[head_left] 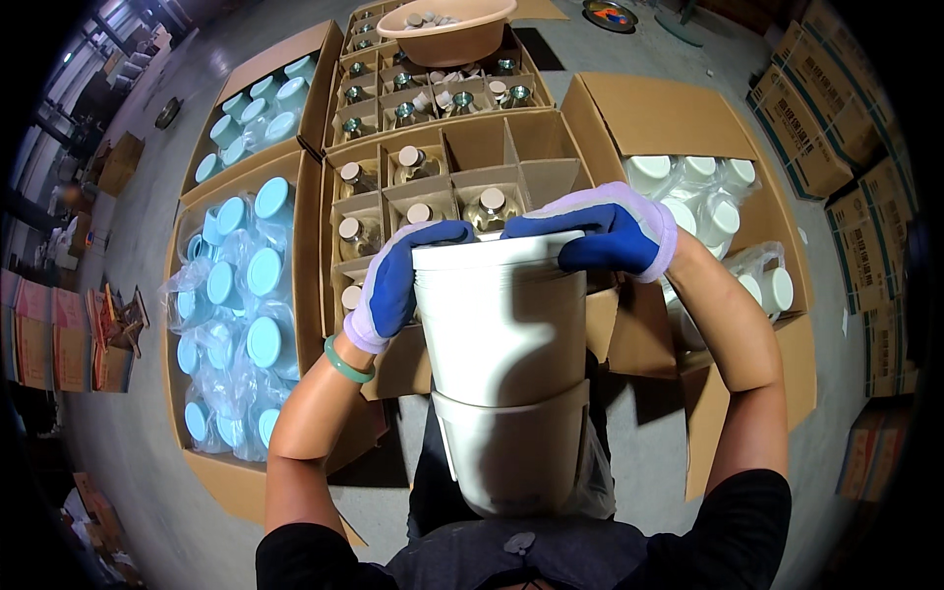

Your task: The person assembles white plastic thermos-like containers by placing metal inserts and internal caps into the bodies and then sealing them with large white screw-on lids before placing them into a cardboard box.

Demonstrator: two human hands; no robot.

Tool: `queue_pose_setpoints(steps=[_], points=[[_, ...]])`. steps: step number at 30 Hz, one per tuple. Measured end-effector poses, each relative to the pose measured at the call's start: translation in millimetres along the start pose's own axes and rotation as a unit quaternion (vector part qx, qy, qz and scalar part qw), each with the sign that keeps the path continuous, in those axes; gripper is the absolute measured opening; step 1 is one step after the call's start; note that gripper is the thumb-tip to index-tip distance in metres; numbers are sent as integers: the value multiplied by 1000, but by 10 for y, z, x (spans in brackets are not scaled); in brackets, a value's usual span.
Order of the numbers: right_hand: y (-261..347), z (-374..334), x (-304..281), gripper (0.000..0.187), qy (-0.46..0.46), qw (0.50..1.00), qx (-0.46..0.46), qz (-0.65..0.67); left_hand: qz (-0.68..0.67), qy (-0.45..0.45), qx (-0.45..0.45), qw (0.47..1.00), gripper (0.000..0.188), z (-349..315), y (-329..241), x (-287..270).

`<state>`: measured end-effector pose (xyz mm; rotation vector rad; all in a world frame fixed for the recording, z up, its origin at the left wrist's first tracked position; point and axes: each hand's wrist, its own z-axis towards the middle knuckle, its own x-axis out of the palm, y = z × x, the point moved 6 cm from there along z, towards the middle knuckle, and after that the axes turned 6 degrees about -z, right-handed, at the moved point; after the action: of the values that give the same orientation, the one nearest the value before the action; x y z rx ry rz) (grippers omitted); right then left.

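Before my body stands a white plastic bucket (501, 329) with a wide rim. Its lower end meets a second white bucket (511, 442); whether it is nested inside or resting on top, I cannot tell. My left hand (393, 280), in a blue and lilac glove, grips the upper bucket's rim at the left. At the right, my gloved right hand (624, 231) holds the same rim, fingers over the top. Clear plastic film (595, 477) hangs beside the lower bucket. Just beyond my hands, capped glass bottles (492, 206) stand in a divided carton (477, 147).
Cartons of blue-lidded containers (265, 270) lie left, and a carton of white containers (723, 216) stands right. A peach basin (447, 39) of caps sits on the far bottle carton. Stacked boxes (801, 123) line the right. Open flaps (752, 393) jut over the floor.
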<state>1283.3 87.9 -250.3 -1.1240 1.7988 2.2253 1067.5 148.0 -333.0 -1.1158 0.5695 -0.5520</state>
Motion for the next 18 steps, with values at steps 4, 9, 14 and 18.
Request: queue_pose_setpoints(steps=[4, 9, 14, 18], points=[[-35, -3, 65, 42, 18, 999, -39, 21, 48, 5, 44, 998, 32, -65, -94, -52], [-753, 19, 417, 56, -64, 942, -106, 311, 144, -25, 136, 980, 26, 28, -758, 244], [-694, -149, 464, 63, -39, 929, -2, 368, 75, -62, 32, 995, 16, 88, -669, 360], [193, -306, 328, 60, -147, 971, -178, 60, -321, -94, -206, 920, 58, -200, 106, 115]])
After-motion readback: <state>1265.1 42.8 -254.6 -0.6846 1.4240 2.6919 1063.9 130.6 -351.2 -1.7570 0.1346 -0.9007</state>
